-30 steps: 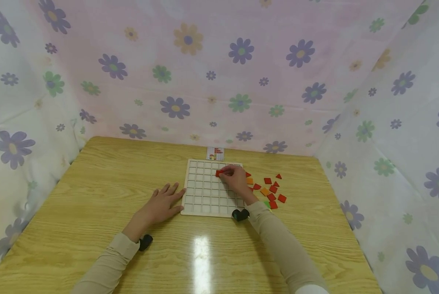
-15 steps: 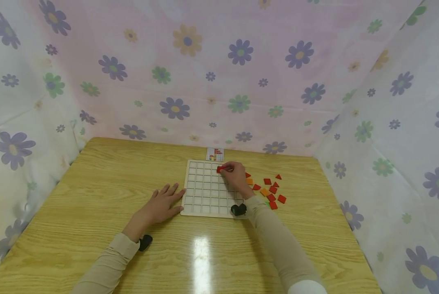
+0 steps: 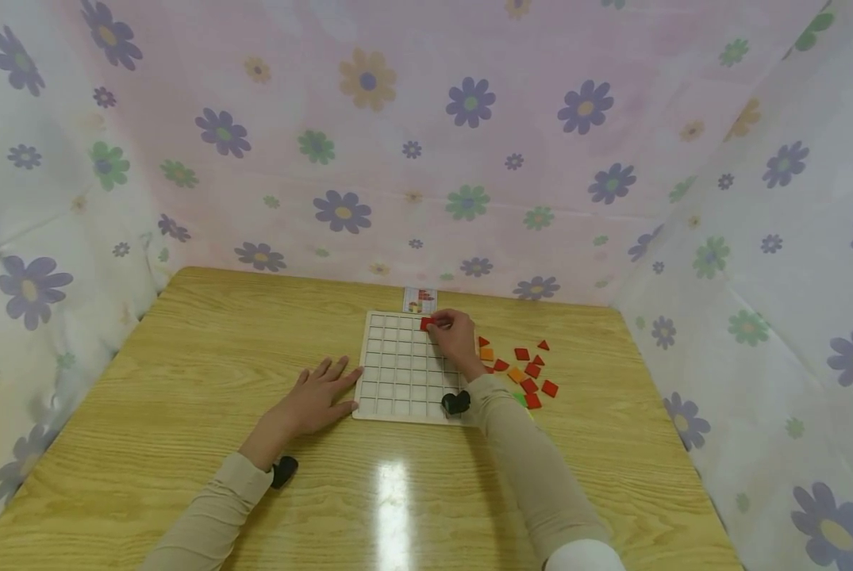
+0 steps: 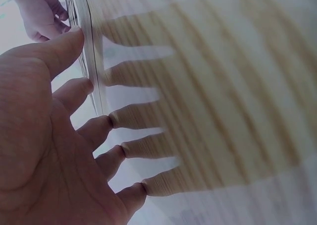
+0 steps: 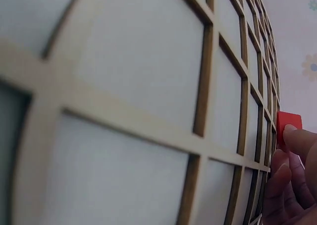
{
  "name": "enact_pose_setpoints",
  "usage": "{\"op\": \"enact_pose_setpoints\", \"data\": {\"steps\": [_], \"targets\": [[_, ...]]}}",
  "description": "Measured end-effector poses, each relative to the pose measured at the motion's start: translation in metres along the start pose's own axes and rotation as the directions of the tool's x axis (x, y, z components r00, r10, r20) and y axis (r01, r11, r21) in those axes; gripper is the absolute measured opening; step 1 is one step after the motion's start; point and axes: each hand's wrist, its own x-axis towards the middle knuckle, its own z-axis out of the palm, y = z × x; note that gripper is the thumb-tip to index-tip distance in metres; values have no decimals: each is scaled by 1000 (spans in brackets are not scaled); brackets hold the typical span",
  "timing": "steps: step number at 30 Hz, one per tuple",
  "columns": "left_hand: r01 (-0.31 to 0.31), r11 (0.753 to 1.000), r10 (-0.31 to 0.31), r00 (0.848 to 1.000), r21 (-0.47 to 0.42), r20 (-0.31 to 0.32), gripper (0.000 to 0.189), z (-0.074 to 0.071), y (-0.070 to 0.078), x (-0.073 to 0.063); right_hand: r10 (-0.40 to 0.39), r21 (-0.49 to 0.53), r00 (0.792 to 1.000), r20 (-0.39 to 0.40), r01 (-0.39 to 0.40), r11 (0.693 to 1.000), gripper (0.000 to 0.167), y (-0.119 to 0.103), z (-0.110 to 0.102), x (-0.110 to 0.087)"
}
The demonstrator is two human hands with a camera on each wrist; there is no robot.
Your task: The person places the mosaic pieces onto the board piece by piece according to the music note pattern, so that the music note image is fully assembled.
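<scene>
- The wooden table stands inside flowered curtain walls that close it in at the back and on both sides.
- A white grid board with a pale wooden frame lies flat in the middle of the table, its cells bare in the rows that show.
- The left hand lies flat on the table with straight, spread fingers, the fingertips touching the board's left edge; it holds nothing.
- The right hand reaches over the board's far right part, its forearm crossing the near right corner.
- A loose scatter of red and orange tiles lies on the table just right of the board, beside the right wrist.
- A small pattern card sits just beyond the board's far edge.
- A red square tile is pinched at the right hand's fingertips, over the far row of cells, left of the knuckles; whether it touches the board cannot be told.
</scene>
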Motion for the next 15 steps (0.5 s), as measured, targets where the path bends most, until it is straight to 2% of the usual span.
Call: {"op": "enact_pose_setpoints", "data": {"steps": [15], "targets": [[-1,1000,1,1000,5,-2,63,1,-1,1,-10,9,1000,8,10,1000,15,-3,2,2]]}}
